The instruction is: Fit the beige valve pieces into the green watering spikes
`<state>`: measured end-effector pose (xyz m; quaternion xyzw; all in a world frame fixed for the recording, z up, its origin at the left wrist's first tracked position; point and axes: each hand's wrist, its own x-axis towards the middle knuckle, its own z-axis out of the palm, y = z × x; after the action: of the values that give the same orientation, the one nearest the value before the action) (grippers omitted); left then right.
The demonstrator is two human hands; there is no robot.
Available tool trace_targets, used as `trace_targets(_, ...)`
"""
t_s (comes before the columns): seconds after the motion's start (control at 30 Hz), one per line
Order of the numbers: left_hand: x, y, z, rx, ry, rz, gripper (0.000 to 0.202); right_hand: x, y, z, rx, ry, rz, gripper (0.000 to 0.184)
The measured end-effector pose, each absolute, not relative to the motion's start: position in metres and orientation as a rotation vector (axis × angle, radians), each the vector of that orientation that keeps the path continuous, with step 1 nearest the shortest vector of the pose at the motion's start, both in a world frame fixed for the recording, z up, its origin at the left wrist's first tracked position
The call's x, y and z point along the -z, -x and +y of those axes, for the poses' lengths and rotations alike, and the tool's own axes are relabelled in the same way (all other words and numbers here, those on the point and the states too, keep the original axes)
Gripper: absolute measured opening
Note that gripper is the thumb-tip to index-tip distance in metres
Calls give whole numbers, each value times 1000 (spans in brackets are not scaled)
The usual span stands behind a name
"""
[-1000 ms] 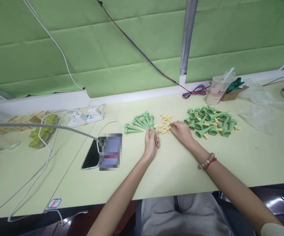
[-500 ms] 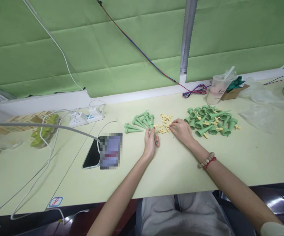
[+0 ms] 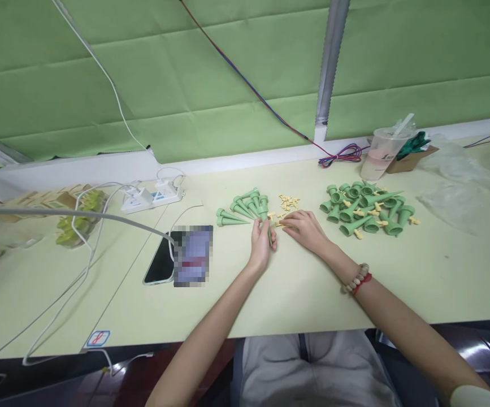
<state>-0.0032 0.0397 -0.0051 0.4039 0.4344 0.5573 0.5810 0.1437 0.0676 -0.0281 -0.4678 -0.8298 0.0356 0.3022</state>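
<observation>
Where the view looks down past both forearms, a pale green tabletop point(image 3: 295, 294) fills the lower half, with a green blind point(image 3: 228, 79) hanging behind it.

- Bag point(image 3: 452, 192): clear plastic, lying flat at the far right of the tabletop.
- Phone point(image 3: 159, 263): face up at left of centre, cable attached; part of its screen is blurred out.
- Right pile point(image 3: 365, 208): green cones in a loose heap, some with yellow pieces among them, just right of the right hand.
- Left pile point(image 3: 241, 208): fewer green cones, lying on their sides, just beyond the left hand.
- Strip point(image 3: 151, 198): white power strip near the back edge, plugs and white cables in it.
- Cup point(image 3: 381, 154): clear plastic with a straw, upright at the back right.
- Left hand point(image 3: 261, 244): fingers closed around one cone point(image 3: 264, 217); wide end points away from the body, tip hidden in the palm, hand resting on the tabletop at centre.
- Right hand point(image 3: 306, 229): palm down, fingers curled low, tips near the cone and on the pegs point(image 3: 287, 201). Whether they pinch one, cannot tell. Bracelet point(image 3: 357, 278) on the wrist.
- Pegs: small, yellow, scattered between the two piles.
</observation>
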Motion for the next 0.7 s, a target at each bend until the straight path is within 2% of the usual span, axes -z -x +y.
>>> trace_targets(0.3, 9, 0, 42, -1224, -980, 991, 37, 33, -137, 70, -268, 1103, -2203, 17)
trace_targets(0.5, 12, 0, 44, -1233, -1019, 987, 40, 26, -135, 66, -195, 1258, -2168, 13)
trace_targets(0.7, 9, 1, 43, -1215, -1009, 987, 39, 25, -139, 68, -193, 1336, -2109, 19)
